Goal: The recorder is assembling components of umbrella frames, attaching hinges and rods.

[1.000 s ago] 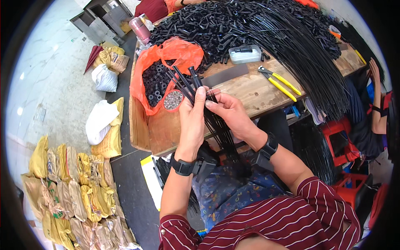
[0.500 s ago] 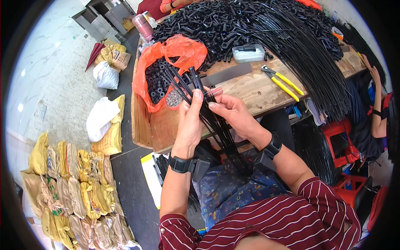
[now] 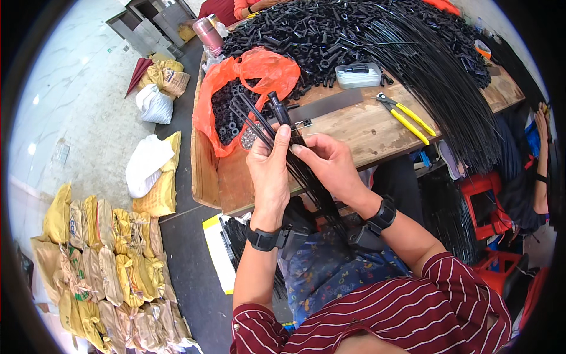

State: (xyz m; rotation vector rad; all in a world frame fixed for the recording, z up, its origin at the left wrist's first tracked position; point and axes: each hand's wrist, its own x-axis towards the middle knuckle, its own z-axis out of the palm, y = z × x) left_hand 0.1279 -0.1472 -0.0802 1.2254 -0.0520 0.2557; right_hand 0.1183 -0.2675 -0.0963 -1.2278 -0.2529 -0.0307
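My left hand (image 3: 268,162) is closed around a bundle of long thin black rods (image 3: 321,206). Their tips fan out above my thumb, and the lower ends trail down to my lap. Standing up among them is a thicker black tube (image 3: 282,112) with a flared top. My right hand (image 3: 330,162) pinches the rods just below that tube, thumb against forefinger. A thin pale strand shows by its fingertips; what it belongs to I cannot make out. Just beyond my hands, a red plastic bag (image 3: 206,103) holds small black ring-shaped parts (image 3: 227,112).
Black plastic parts (image 3: 295,35) are heaped across the wooden table (image 3: 359,133), with long black rods (image 3: 436,88) draped over its right side. Yellow-handled pliers (image 3: 407,118), a clear box (image 3: 358,75) and a pink flask (image 3: 207,35) stand around. Another person's arm (image 3: 540,159) shows at right.
The view has shifted slightly, so the table sits a little further right. Both hands keep their hold on the rods, with small finger movement. The other person's arm at right has moved lower.
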